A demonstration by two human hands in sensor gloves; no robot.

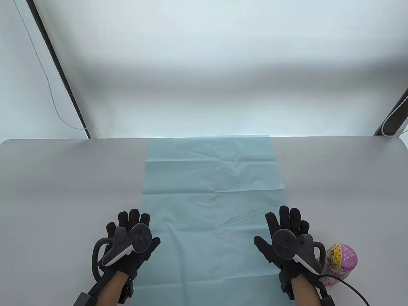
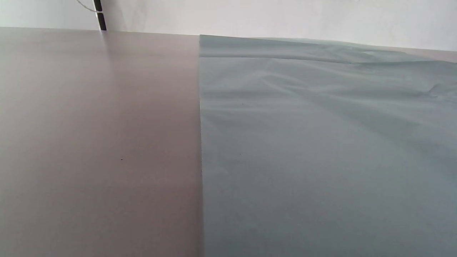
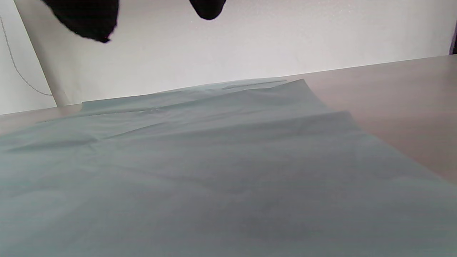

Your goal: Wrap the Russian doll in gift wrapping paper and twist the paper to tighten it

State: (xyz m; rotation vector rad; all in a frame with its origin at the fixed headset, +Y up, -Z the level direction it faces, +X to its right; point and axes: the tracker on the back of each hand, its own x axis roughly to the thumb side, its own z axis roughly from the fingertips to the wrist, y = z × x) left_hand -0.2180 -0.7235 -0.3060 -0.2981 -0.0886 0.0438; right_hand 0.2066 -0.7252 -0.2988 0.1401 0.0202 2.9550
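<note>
A long sheet of pale blue wrapping paper point(image 1: 213, 204) lies flat down the middle of the grey table point(image 1: 63, 178), creased across in places. It also fills the left wrist view as wrapping paper point(image 2: 321, 150) and the right wrist view as wrapping paper point(image 3: 200, 171). My left hand point(image 1: 132, 236) lies flat with straight fingers at the paper's left edge. Over the sheet's right edge my right hand point(image 1: 285, 234) lies the same way, holding nothing. The Russian doll point(image 1: 339, 263), pink with a flowered pattern, stands just right of my right wrist, partly hidden by the tracker.
A white backdrop rises behind the table. Dark frame poles stand at the far left point(image 1: 60, 70) and far right point(image 1: 393, 114), each with a thin white cord. A black cable point(image 1: 353, 288) runs from my right glove towards the table's near edge.
</note>
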